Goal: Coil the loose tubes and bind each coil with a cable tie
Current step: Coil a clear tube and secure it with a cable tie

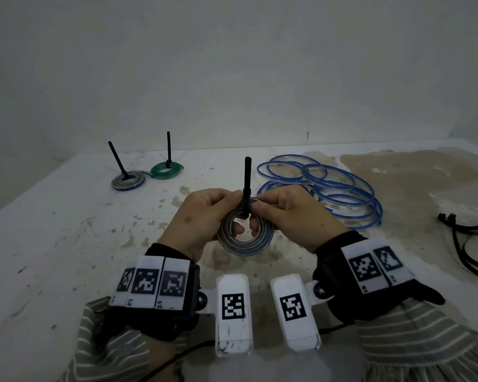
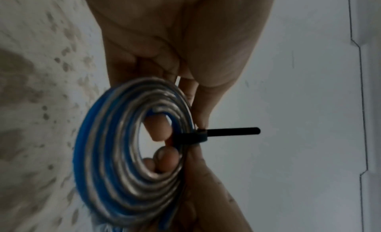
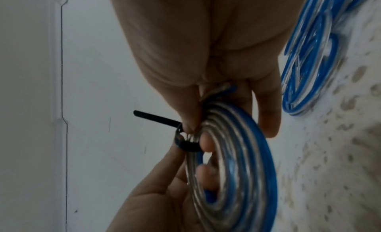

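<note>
A flat coil of blue and clear tube (image 1: pixel 246 241) (image 2: pixel 123 154) (image 3: pixel 237 170) is held above the table between both hands. My left hand (image 1: pixel 204 216) grips its left side, with a fingertip showing through the centre hole. My right hand (image 1: pixel 284 213) pinches its far right edge next to the tie. A black cable tie (image 1: pixel 246 186) (image 2: pixel 226 131) (image 3: pixel 156 118) is looped round the coil's far edge, and its tail stands straight up. Loose blue tube (image 1: pixel 329 186) (image 3: pixel 309 56) lies in wide loops on the table behind my right hand.
Two bound coils lie at the back left, one grey-blue (image 1: pixel 127 181) and one green (image 1: pixel 166 169), each with a black tie tail standing up. Spare black cable ties (image 1: pixel 469 244) lie at the right edge. The stained white table (image 1: pixel 66 230) meets a plain wall.
</note>
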`<state>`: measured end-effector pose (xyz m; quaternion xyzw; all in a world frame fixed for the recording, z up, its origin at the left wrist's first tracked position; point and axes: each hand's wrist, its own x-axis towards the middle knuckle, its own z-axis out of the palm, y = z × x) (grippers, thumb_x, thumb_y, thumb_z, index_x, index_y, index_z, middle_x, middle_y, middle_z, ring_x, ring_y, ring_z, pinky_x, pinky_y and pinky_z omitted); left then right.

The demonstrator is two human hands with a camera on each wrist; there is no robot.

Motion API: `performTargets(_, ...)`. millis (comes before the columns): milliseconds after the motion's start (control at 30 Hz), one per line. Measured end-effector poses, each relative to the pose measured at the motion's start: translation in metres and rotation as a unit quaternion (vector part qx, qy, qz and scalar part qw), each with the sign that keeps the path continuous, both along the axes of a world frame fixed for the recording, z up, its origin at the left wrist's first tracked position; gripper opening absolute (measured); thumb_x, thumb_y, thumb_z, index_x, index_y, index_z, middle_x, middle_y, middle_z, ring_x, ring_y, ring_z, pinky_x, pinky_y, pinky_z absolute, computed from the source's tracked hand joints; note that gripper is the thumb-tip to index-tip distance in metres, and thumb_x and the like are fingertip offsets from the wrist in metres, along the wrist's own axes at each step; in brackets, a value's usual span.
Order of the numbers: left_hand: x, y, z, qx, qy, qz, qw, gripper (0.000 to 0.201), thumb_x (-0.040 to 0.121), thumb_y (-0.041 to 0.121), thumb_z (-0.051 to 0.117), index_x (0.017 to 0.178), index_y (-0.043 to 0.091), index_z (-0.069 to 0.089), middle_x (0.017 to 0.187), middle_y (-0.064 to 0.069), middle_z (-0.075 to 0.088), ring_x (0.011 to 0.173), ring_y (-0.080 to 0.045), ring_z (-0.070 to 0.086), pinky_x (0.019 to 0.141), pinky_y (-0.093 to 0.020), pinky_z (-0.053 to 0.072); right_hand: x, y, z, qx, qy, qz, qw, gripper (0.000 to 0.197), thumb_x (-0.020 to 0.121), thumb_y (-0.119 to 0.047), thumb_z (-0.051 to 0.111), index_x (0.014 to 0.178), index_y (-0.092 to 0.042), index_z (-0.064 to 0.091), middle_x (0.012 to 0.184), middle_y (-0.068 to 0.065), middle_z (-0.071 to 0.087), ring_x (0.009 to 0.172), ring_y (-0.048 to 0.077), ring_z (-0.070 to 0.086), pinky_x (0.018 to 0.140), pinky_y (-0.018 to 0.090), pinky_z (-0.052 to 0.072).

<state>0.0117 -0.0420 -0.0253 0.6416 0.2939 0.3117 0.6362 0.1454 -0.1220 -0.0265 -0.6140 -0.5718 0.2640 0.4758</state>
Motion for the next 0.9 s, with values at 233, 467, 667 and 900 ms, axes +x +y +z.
performTargets(233, 0.009, -0.005, -0.004, 0.026, -0.042, -0.007, 0.999, 0.019, 0.094, 0.017, 0.048, 0.092, 0.015, 0.067, 0.062, 0.003, 0.062, 0.04, -0.011, 0.034, 0.044, -0.024, 0.033, -0.004, 0.001, -0.001, -0.003, 0.037, -0.015, 0.999, 0.016, 0.09, -0.018, 0.056, 0.099, -0.005, 0.057, 0.067, 0.005, 0.068, 0.067, 0.021, 0.061, 0.077, 0.049, 0.049)
performTargets(467, 0.009, -0.003, -0.005, -0.004, -0.05, 0.011, 0.999, 0.013, 0.09, 0.012, 0.054, 0.087, 0.01, 0.066, 0.054, 0.003, 0.056, 0.036, -0.009, 0.032, 0.04, -0.019, 0.031, 0.0, 0.0, 0.001, -0.038, -0.018, -0.032, 0.999, 0.022, 0.089, -0.031, 0.057, 0.101, -0.015, 0.047, 0.066, 0.009, 0.066, 0.055, 0.011, 0.052, 0.061, 0.03, 0.039)
performTargets(667, 0.01, -0.005, -0.01, -0.001, -0.025, 0.004, 1.0, 0.013, 0.089, 0.012, 0.056, 0.08, 0.012, 0.066, 0.05, 0.003, 0.05, 0.035, -0.009, 0.028, 0.039, -0.02, 0.026, 0.004, 0.002, 0.014, 0.025, -0.171, -0.041, 0.984, 0.021, 0.087, -0.035, 0.057, 0.108, -0.032, 0.06, 0.092, -0.006, 0.046, 0.08, 0.004, 0.048, 0.069, 0.007, 0.036)
performTargets(900, 0.016, -0.007, -0.006, -0.057, -0.024, -0.049, 0.997, 0.008, 0.088, 0.011, 0.058, 0.084, 0.014, 0.064, 0.064, -0.003, 0.05, 0.035, -0.008, 0.026, 0.037, -0.017, 0.029, 0.003, 0.005, 0.031, 0.03, -0.01, -0.019, 0.999, 0.03, 0.095, -0.018, 0.045, 0.069, -0.014, 0.059, 0.073, -0.004, 0.062, 0.06, -0.007, 0.053, 0.059, 0.003, 0.038)
